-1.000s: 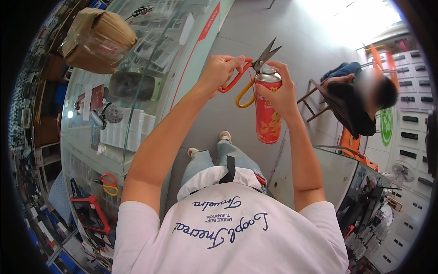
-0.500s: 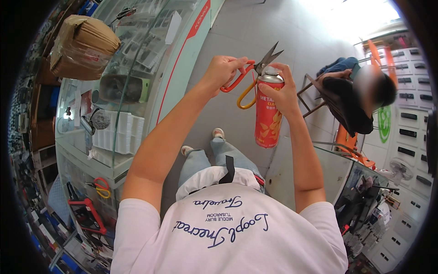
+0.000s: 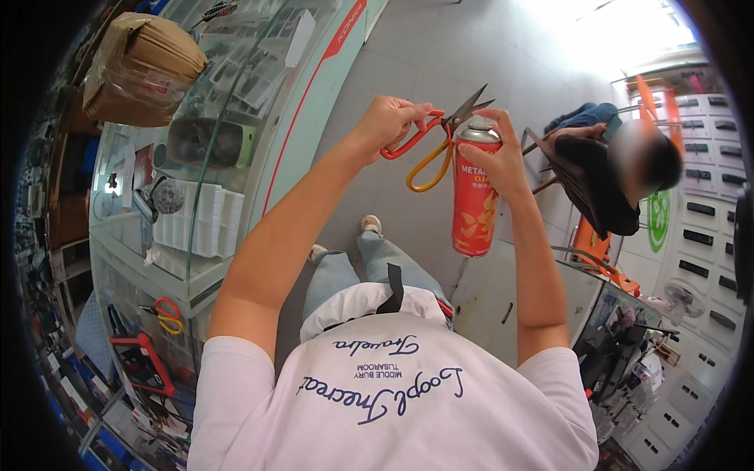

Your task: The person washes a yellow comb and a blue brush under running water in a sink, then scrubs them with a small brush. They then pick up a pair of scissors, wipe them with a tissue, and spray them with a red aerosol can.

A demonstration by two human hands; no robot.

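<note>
My left hand (image 3: pixel 390 125) is closed on the red handle loop of a pair of scissors (image 3: pixel 429 168). The other loop is yellow and hangs free, and the dark blades point up and away, parted a little. My right hand (image 3: pixel 500 161) grips a red spray can (image 3: pixel 476 200) near its top, with the can upright. The scissors' pivot lies right beside the can's silver shoulder; whether they touch I cannot tell. My right fingers partly hide the top of the can.
A glass display counter (image 3: pixel 295 149) stands on the left, with a taped cardboard box (image 3: pixel 144 71) on it. Another pair of red and yellow scissors (image 3: pixel 168 315) lies lower left. At the right a person (image 3: pixel 594 173) sits on a chair, near a second glass counter (image 3: pixel 525 292).
The can in my right hand has moved slightly right, a little away from the scissors. The scissors have turned a bit, and their blades have come closer together.
</note>
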